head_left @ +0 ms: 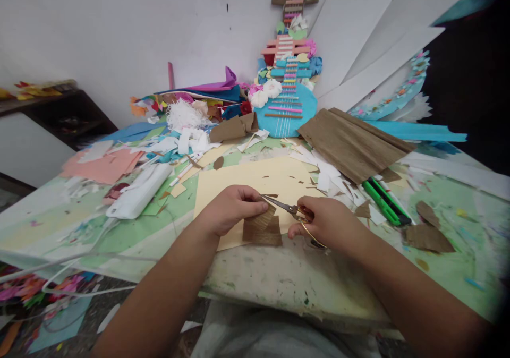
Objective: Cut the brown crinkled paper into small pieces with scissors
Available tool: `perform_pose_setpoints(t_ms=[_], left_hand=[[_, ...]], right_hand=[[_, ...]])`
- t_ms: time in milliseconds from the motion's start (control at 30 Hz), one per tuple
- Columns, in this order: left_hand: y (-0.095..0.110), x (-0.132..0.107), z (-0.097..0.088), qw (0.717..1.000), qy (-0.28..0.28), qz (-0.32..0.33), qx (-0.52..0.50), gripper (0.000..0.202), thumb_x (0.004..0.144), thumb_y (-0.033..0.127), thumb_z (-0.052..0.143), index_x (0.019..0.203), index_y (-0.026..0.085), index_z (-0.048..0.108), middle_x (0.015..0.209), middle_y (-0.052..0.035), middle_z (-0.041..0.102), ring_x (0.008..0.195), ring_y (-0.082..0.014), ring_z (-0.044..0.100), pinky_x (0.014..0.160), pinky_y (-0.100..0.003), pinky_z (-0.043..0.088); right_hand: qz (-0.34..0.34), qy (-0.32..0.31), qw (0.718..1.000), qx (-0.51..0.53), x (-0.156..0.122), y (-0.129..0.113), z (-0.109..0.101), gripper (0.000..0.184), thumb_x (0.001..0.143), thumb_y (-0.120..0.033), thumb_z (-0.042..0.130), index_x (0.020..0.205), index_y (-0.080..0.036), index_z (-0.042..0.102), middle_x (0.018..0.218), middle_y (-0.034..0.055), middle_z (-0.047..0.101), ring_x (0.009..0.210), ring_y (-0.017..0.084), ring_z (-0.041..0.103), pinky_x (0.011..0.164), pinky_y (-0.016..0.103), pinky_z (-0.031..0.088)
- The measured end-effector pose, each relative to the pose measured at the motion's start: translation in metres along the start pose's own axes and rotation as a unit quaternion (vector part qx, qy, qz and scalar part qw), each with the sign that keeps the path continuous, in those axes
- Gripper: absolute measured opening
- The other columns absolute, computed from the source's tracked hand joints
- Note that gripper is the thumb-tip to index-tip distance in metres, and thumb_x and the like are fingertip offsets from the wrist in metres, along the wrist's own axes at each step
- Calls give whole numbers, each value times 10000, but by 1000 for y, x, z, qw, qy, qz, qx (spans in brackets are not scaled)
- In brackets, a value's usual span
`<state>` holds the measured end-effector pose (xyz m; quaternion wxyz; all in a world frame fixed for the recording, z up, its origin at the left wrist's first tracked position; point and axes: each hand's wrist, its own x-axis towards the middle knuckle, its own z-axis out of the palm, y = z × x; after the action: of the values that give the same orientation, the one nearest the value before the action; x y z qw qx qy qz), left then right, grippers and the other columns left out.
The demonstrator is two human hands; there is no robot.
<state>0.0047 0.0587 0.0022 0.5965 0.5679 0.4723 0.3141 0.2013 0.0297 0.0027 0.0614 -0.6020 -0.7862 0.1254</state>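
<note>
My left hand (233,208) is closed on a small piece of brown crepe paper (263,229), holding it just above a cream paper sheet (255,180) on the table. My right hand (326,221) grips small scissors (285,207) with gold handles. The blades point left and meet the top edge of the brown piece, close to my left thumb.
A large folded brown crepe sheet (353,143) lies at the back right, with green utility knives (384,201) beside it. A white glue gun (139,190) lies at the left. A blue paper guitar (289,103) leans on the wall. Paper scraps cover the green table (458,214).
</note>
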Motion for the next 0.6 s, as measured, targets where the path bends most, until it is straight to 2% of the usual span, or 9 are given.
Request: perform_pose_setpoints(t_ms=[200,367,600], left_hand=[[1,0,1,1000,-8,-3,-9,109,545,227,661,592,136,623,575,-21,607,525,-102,517,498,-216,382],[0,0,1,1000,-18,5,-23,87,535,198,659,594,142,629,608,-30,631,560,-117,545,539,-233,410],[2,-1,6,1000,-16,6,9,72,555,160,630,620,135,649,615,-26,637,561,-109,540,549,-224,413]], right_hand=[[-14,3,999,47,-6,-2,-3,467,559,-652,510,671,-200,480,587,1,517,530,123,420,455,218,221],[-6,-15,999,40,-7,-4,-3,498,535,-653,529,738,-199,496,626,7,532,547,126,430,449,214,216],[-9,-16,1000,21,-3,-5,2,521,538,-672,508,749,-195,503,649,26,547,565,139,446,450,222,215]])
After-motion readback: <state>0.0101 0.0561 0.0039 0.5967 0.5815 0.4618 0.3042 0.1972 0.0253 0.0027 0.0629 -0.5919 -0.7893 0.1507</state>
